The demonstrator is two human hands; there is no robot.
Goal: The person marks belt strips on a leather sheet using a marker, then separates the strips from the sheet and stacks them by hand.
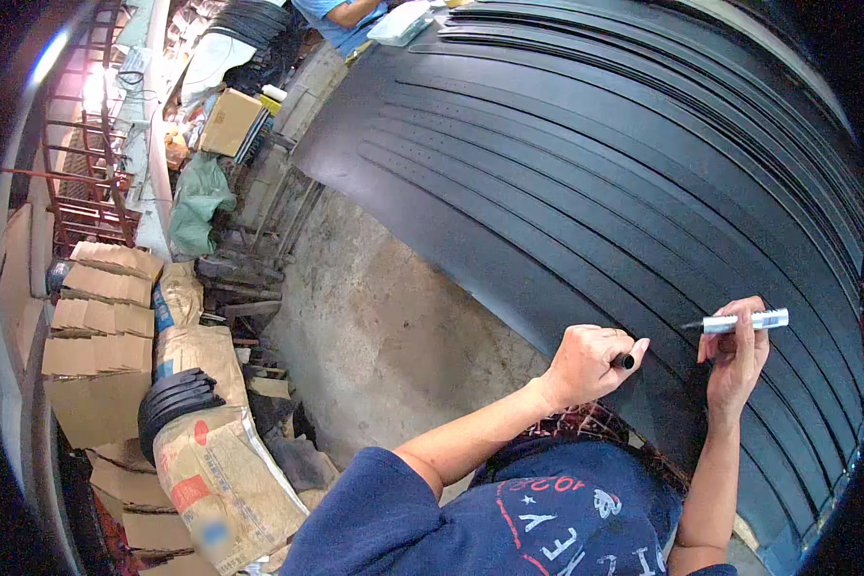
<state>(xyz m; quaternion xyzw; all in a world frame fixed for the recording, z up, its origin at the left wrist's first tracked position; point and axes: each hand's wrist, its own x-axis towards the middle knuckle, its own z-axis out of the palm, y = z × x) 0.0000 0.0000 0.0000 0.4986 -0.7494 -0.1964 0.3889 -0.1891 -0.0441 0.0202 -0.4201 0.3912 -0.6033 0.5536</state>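
Over the near edge of a dark work surface, my left hand [588, 365] is closed round a black marker cap [624, 361], whose round end shows between the fingers. My right hand [736, 360] holds a white marker [754, 321] between thumb and fingers, its dark tip pointing left towards my left hand. The two hands are apart. Beneath and beyond them lie long, thin black strips [547, 206], side by side in curved rows across the dark surface [341, 144].
At the left are stacked cardboard pieces [101, 331], a brown printed sack [226, 480], black curved strips [178, 403] and a green bag [200, 202]. A cardboard box [230, 122] sits farther back. Another person's arm [350, 13] shows at the top, beside a plastic container [401, 23].
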